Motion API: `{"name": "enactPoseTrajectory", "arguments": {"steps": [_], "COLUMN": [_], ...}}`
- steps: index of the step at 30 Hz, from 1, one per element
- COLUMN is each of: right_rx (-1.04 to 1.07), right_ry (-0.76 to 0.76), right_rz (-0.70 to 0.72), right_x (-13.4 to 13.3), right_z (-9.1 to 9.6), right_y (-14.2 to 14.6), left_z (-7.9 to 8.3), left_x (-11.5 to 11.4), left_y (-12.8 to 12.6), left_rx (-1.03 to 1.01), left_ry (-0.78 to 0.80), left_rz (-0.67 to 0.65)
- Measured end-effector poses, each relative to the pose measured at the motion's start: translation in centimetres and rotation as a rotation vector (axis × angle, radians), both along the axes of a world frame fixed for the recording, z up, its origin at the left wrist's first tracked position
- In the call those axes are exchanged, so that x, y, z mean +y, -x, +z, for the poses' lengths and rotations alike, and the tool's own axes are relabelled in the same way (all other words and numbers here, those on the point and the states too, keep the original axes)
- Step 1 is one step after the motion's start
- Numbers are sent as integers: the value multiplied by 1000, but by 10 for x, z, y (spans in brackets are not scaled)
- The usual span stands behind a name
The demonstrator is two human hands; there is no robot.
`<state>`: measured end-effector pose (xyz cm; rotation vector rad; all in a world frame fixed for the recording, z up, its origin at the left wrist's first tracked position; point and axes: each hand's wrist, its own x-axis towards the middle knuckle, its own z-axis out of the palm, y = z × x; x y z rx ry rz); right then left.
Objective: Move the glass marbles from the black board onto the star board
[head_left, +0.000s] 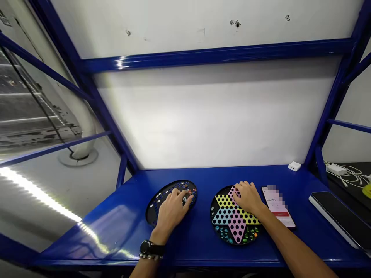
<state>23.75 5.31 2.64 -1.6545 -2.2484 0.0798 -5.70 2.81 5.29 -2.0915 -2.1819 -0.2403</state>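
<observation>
My left hand is over a round black tray, thumb and fingers apart above small pieces near its right rim. White, blue and red pieces show in this tray, partly covered by my hand. My right hand rests over the far part of a Chinese checkers board with a pink, yellow and light blue star full of holes. Its fingers are bent together at the far pink point; whatever is between the fingertips is hidden. Teal pieces and green pieces lie in the board's near rim compartments, with an orange piece among the green.
Right of the board lies a phone showing a timer. Farther right is a dark-screened device on a white box. A small white case sits at the back of the blue table. Blue frame bars surround the table.
</observation>
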Motion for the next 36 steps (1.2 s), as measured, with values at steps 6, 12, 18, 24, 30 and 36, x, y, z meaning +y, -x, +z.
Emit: {"name": "enactPoseTrajectory", "arguments": {"steps": [6,12,18,24,30,36], "right_rx": [-7,11,15,11,29,30], "right_ry": [4,3,6,21,18,20], "right_rz": [-1,6,10,10,10,14], "right_x": [-1,1,0,0,1,0], "right_z": [0,-1,-1,-1,-1,0], "right_y": [-1,-1,-1,-1,-1,-1], "left_z": [5,-18,-26,-24,-9,-11], "left_x": [-18,-27,-22,-10,8,-12], "left_y": [-61,-82,-71,-54,10,14], "left_rx": [-105,-13,-54,-195,-71,24], "left_ry": [29,129,144,0,60,-82], "left_rz": [-267,-376,-489,-340,76,2]}}
